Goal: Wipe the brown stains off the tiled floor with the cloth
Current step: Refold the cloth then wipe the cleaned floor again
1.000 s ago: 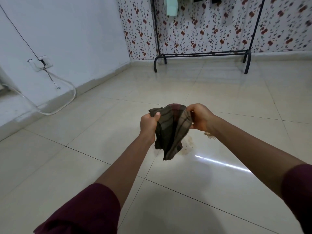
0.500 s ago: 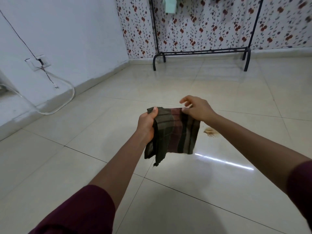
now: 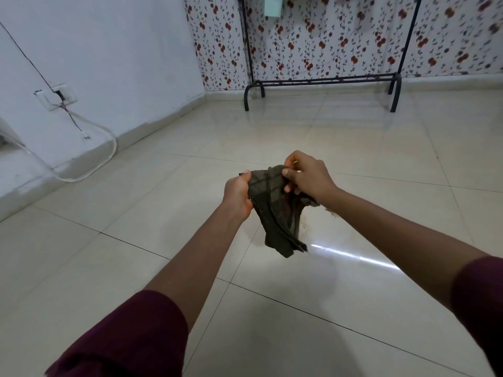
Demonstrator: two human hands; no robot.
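Head camera is looking down past two outstretched arms in maroon sleeves at a glossy cream tiled floor (image 3: 163,268). Both hands are holding a dark plaid cloth (image 3: 275,210) up in the air, well above the tiles. The left hand (image 3: 237,195) is gripping one edge with its fingers curled round the fabric, and the right hand (image 3: 309,176) is pinching the upper edge between thumb and fingers, so each grip is closed on the cloth and neither is free. The cloth is hanging bunched and partly folded between them, its lower corner dangling toward the floor without touching it.

Brown stains (image 3: 333,213) are showing on the tile just beyond and below the cloth: one ragged patch is peeking out to the right of the right wrist, and fainter brown speckles are lying beside the hanging fabric. Part of the dirty area is hidden behind the cloth, so its full extent cannot be told.

Judging by this, the wiping is not yet begun: the stains are looking untouched and the cloth is being gathered or readied in the hands. What is left is the whole job, namely lowering the cloth onto the marks and rubbing them away.

Farther off, a black clothes rack (image 3: 321,83) is standing against floral wallpaper, and a white cable (image 3: 103,159) is looping down from a wall socket (image 3: 55,95) at the left.
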